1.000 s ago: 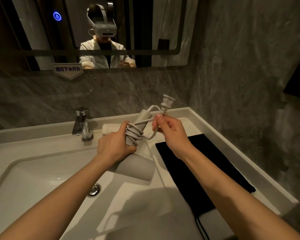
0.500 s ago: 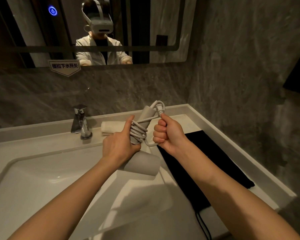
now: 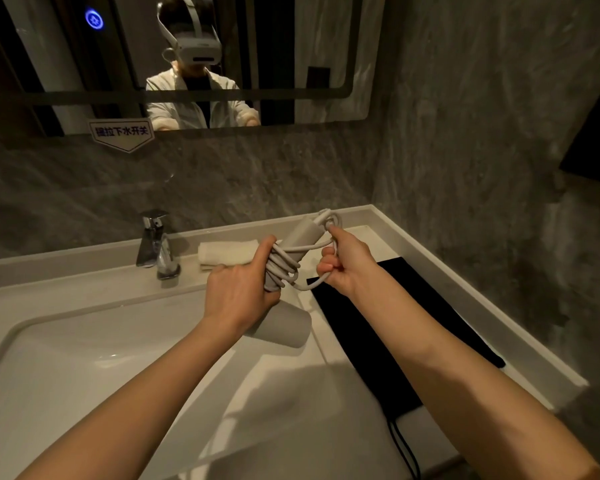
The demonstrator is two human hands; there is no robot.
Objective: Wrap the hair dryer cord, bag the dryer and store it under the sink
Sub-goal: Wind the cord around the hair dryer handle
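Observation:
My left hand (image 3: pixel 238 294) grips the grey hair dryer (image 3: pixel 284 325) by its handle above the counter, barrel pointing down and right. Several turns of the pale cord (image 3: pixel 284 263) are wound around the handle. My right hand (image 3: pixel 345 261) is closed on the free end of the cord just right of the handle; the plug is hidden inside that fist. A flat black drawstring bag (image 3: pixel 395 327) lies on the counter under my right forearm.
A white basin (image 3: pixel 66 358) fills the lower left, with a chrome faucet (image 3: pixel 156 244) behind it. A folded white towel (image 3: pixel 227 252) lies by the back ledge. A mirror (image 3: pixel 291 46) hangs above; the grey stone wall closes the right side.
My right hand has carried the cord end round the handle and now hides the plug, which stuck up a second ago. The dryer stays in my left hand.

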